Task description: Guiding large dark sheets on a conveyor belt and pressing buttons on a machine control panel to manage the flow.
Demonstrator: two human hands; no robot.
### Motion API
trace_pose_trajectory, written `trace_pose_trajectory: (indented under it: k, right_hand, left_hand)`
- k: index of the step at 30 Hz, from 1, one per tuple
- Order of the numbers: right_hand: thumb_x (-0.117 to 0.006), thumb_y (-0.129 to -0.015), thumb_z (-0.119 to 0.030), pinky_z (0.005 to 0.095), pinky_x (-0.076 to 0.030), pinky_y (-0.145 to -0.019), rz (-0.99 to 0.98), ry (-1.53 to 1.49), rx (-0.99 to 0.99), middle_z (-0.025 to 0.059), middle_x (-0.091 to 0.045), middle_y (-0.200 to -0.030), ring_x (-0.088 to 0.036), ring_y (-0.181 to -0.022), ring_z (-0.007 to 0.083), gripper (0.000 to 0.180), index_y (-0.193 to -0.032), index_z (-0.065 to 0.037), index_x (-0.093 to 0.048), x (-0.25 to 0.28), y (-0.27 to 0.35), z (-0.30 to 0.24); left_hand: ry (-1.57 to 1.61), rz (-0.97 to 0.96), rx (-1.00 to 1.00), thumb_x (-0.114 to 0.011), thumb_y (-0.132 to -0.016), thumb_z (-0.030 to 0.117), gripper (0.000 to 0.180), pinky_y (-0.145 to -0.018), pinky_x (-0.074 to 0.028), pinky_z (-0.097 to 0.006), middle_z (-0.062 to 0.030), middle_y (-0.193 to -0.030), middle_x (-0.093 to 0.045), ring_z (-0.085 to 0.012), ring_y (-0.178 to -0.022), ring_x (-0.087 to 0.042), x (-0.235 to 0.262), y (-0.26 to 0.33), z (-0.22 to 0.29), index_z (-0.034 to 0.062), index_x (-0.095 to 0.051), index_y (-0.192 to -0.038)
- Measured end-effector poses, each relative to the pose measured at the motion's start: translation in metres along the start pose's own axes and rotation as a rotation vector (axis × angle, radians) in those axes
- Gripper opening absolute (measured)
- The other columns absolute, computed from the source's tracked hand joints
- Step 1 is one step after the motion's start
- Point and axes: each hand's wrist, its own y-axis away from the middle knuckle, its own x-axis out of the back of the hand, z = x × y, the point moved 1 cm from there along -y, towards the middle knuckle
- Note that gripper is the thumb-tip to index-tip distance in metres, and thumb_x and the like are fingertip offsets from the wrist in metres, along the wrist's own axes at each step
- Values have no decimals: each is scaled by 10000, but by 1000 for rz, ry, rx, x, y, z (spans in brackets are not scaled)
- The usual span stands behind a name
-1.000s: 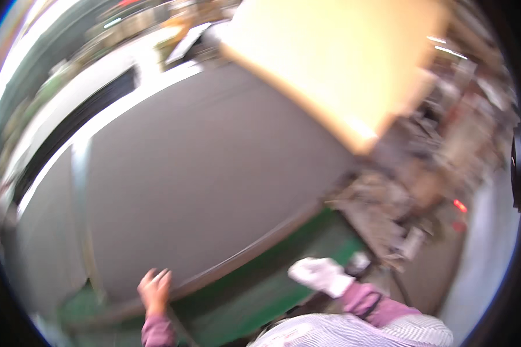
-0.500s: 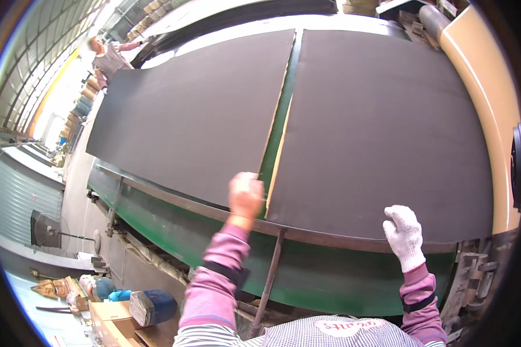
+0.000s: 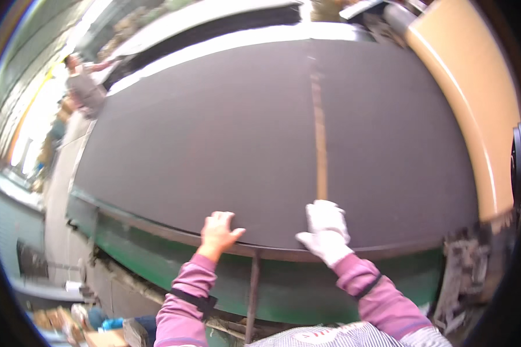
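Two large black sheets lie side by side, the left sheet [image 3: 197, 133] wide and the right sheet [image 3: 393, 133] reaching toward a tan roller. Between them a narrow tan strip [image 3: 319, 139] shows along the seam. My bare left hand [image 3: 217, 234] rests on the near margin of the left sheet, thumb out to the right and fingers extended. In a white glove, my right hand [image 3: 327, 228] lies flat at the near end of the strip, thumb apart. Neither hand holds anything.
A metal rail [image 3: 272, 251] runs along the near edge, with a green belt [image 3: 307, 283] below. The large tan roller [image 3: 463, 104] stands at right. Another person [image 3: 87, 87] is at the far left, near a black stack. Boxes and containers sit at lower left.
The left sheet has shifted right, covering the green gap at the seam. My left hand has opened and moved left and nearer; my gloved right hand has moved left onto the seam.
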Motion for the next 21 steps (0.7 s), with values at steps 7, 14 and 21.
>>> trace_pose_trajectory:
  k: [7, 14, 21]
  right_hand:
    - [-819, -522, -186, 454, -421, -990, 245, 158, 27, 180, -534, -1149, -499, -1140, 367, 651, -1086, -16, -543, -8, 49, 110]
    - [-785, -577, -176, 418, -280, -1171, 108, 141, -96, 261, -372, -1487, -313, -1420, 370, 930, -1402, 45, -419, -2, 74, 210]
    - [-791, -663, -305, 462, -464, -1009, 38, 1, -505, 129, -459, -1336, -449, -1265, 350, 663, -1285, -222, -581, 53, 113, 153]
  left_hand:
    - [71, 7, 554, -656, -842, 462, 622, -1046, -424, -436, -183, -1319, -526, -341, -1254, -486, -8, -22, -104, 13, -553, -1260]
    - [30, 2, 199, -615, -849, 465, 549, -1010, -450, -440, -187, -1183, -574, -348, -1181, -524, -16, -5, -48, -2, -598, -1135]
    - [54, -41, -19, -593, -889, 529, 602, -1023, -449, -446, -206, -1247, -597, -356, -1235, -520, -25, 19, 28, 0, -653, -1171]
